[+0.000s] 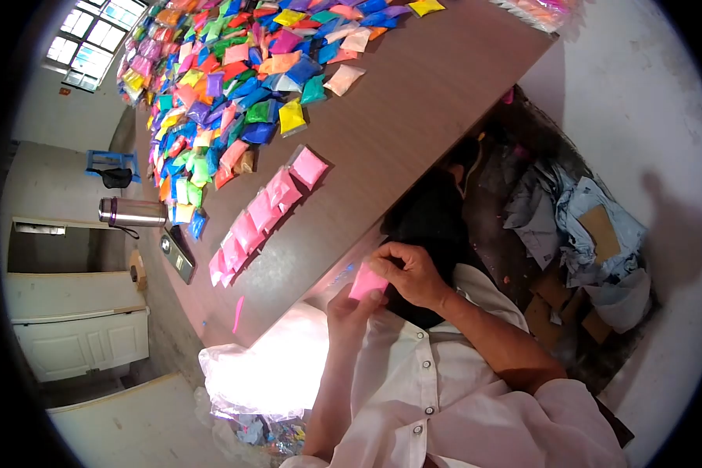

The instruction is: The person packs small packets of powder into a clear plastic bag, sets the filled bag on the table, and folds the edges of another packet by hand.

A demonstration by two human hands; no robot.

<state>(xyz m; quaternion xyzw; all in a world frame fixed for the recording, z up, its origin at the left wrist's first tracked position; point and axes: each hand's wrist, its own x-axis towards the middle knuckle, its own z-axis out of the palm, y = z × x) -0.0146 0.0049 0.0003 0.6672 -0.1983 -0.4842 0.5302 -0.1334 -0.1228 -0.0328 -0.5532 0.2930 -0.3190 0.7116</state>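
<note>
A small pink packet [364,282] is held between both hands, close to my body and just off the table's front edge. My left hand [349,306] grips its lower end, thumb pressed on its face. At its upper end, my right hand [410,273] is closed with thumb and fingers pinching the packet. Nearby on the brown table [366,148] lies a row of overlapping pink packets [264,209]. A thin pink strip [239,313] rests near the table's left corner.
A large heap of colourful packets [242,86] covers the table's far left. A steel flask [132,211] and a phone [178,254] stand near its left edge. Clear plastic bags [265,374] sit below the corner. Crumpled wrapping and cardboard [593,226] lie on the floor at right.
</note>
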